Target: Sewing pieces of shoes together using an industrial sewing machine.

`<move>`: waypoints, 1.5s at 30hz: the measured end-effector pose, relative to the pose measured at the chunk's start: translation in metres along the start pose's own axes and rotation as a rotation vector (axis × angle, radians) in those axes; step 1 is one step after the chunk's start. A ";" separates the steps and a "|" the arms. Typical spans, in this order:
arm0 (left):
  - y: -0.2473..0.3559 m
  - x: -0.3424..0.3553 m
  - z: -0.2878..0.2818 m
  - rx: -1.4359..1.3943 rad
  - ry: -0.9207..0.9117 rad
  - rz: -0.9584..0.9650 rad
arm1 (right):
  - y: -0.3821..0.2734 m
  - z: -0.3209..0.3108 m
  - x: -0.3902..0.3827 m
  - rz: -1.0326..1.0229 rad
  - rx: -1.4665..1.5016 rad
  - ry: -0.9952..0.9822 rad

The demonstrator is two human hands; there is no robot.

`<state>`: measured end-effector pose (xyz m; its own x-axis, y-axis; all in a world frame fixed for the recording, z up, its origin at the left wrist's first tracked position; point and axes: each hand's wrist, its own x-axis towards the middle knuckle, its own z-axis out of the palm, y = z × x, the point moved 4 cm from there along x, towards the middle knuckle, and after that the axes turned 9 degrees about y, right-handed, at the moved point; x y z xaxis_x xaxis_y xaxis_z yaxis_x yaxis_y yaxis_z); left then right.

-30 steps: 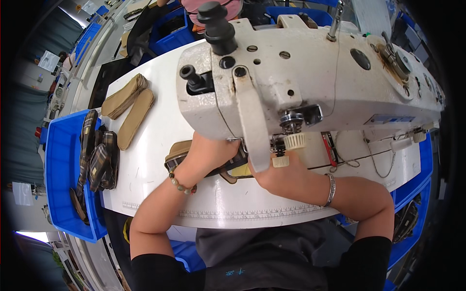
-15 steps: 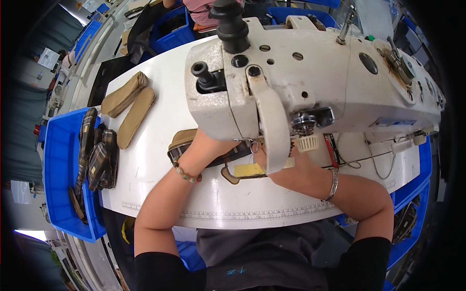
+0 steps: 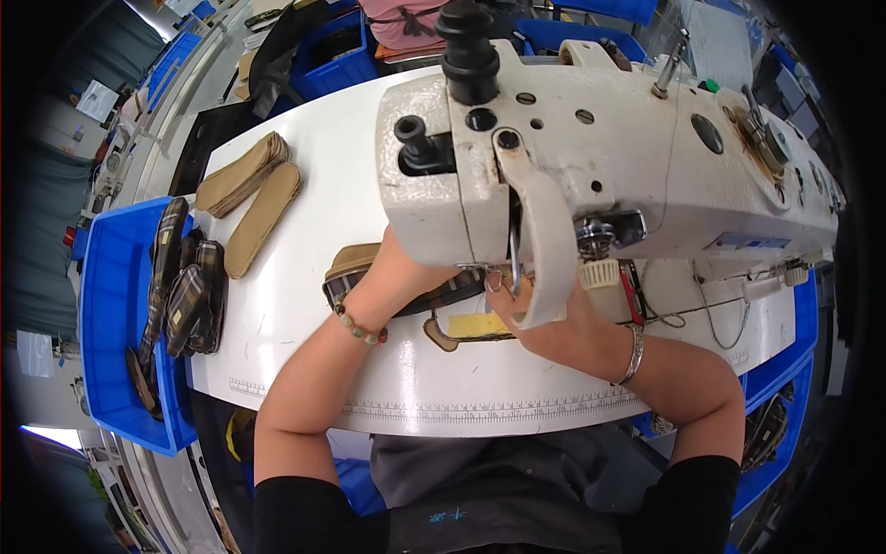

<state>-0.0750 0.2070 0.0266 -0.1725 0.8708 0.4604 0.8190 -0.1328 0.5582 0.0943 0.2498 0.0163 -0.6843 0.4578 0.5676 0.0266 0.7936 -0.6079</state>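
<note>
A plaid fabric case with a tan panel and a zip along its edge (image 3: 343, 268) lies under the head of a white sewing machine (image 3: 425, 203). My left hand (image 3: 417, 266) reaches over this case. Its fingers are hidden behind the machine head. On the other side of the needle area, my right hand (image 3: 577, 334) is bent inward, thumb and fingers curled close together at the work. What it pinches is hidden by the machine's white lever (image 3: 546, 249). A yellow strip (image 3: 475, 325) lies beside my right hand, with a small tan-edged piece (image 3: 440, 334) by it.
Tan oval panels (image 3: 263, 222) lie at the table's left. A blue bin (image 3: 129, 406) with plaid cases (image 3: 187, 309) stands beyond that edge. A printed ruler (image 3: 461, 409) runs along the front edge. A red tool (image 3: 633, 291) lies right of my right hand. A person (image 3: 401, 23) sits behind the machine.
The view has shifted slightly, so the machine head appears a little farther right and lower. Both hands stay at the needle area, with little visible movement.
</note>
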 end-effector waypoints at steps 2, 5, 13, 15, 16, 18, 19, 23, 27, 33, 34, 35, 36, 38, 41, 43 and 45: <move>0.001 0.001 0.000 0.023 0.034 0.008 | 0.004 0.002 -0.002 0.001 0.020 0.038; 0.002 0.002 -0.002 0.041 0.026 0.003 | 0.006 0.004 -0.002 -0.055 -0.049 0.036; 0.033 -0.012 -0.036 0.414 0.032 0.043 | 0.014 0.003 -0.008 -0.155 -0.121 -0.014; 0.035 -0.023 -0.043 0.356 -0.046 0.051 | 0.015 0.004 -0.006 -0.132 -0.079 0.020; 0.037 -0.026 -0.041 0.352 -0.050 0.055 | 0.016 0.003 -0.006 -0.112 -0.038 0.051; 0.042 -0.033 -0.039 0.136 -0.090 0.099 | 0.014 0.002 -0.003 -0.149 -0.056 0.014; 0.041 -0.032 -0.036 0.137 -0.090 0.097 | 0.013 0.002 -0.002 -0.184 -0.077 -0.023; 0.044 -0.027 -0.029 0.223 -0.106 0.208 | 0.014 0.003 -0.005 -0.237 -0.120 0.046; 0.044 -0.023 -0.029 0.273 -0.077 0.267 | 0.023 0.009 -0.007 -0.039 0.004 -0.066; 0.035 -0.027 -0.027 0.272 -0.119 0.154 | -0.003 -0.003 -0.014 -0.267 -0.318 -0.215; 0.035 -0.028 -0.026 0.271 -0.121 0.156 | -0.006 0.000 -0.020 -0.467 -0.515 -0.290; 0.036 -0.027 -0.026 0.269 -0.094 0.147 | -0.003 0.004 -0.025 -0.463 -0.518 -0.287; 0.036 -0.027 -0.026 0.265 -0.066 0.138 | 0.000 0.011 -0.033 -0.566 -0.594 -0.252; 0.034 -0.027 -0.025 0.243 -0.050 0.142 | -0.006 0.010 -0.035 -0.669 -0.667 -0.216; 0.029 -0.028 -0.025 0.189 -0.023 0.129 | -0.029 -0.009 -0.017 -0.547 -0.544 -0.246; 0.027 -0.027 -0.023 0.149 -0.018 0.121 | -0.029 -0.012 -0.014 -0.574 -0.527 -0.205; 0.025 -0.027 -0.024 0.115 -0.016 0.101 | -0.028 -0.011 -0.014 -0.569 -0.514 -0.194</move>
<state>-0.0625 0.1691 0.0449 -0.0777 0.8635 0.4983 0.8890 -0.1662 0.4267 0.1110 0.2252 0.0318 -0.8074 -0.1147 0.5788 -0.0647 0.9922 0.1064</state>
